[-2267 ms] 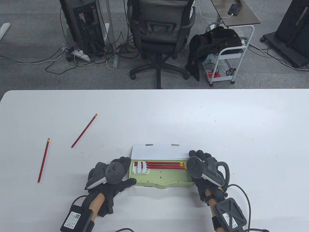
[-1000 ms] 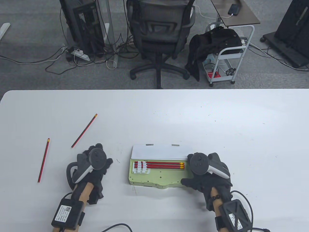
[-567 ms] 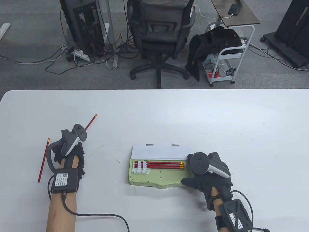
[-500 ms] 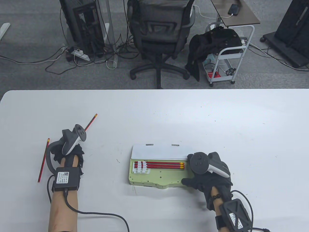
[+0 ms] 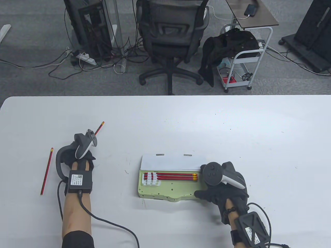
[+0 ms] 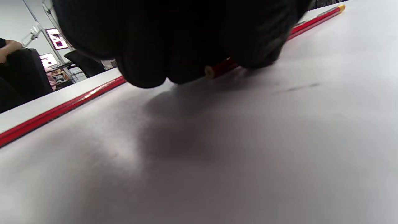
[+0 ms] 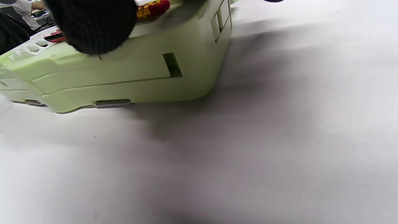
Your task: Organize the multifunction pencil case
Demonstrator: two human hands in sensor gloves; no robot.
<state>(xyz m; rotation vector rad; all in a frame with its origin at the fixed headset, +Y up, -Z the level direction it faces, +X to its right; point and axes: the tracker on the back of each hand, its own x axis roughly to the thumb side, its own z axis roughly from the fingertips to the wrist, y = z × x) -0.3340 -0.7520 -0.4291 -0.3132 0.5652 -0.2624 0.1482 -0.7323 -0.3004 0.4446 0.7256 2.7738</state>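
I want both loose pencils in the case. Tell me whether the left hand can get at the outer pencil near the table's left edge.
Probably yes. The outer pencil lies bare on the table, just beside the left hand, nothing between; that hand is down on the nearer pencil.

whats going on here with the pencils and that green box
A person in sensor gloves is filling an open green pencil case. Three red pencils already lie in it. The right hand holds the case's right end. The left hand is out to the left, fingers down on a loose pencil on the white table; the grip itself is hidden. Another loose pencil lies further left.
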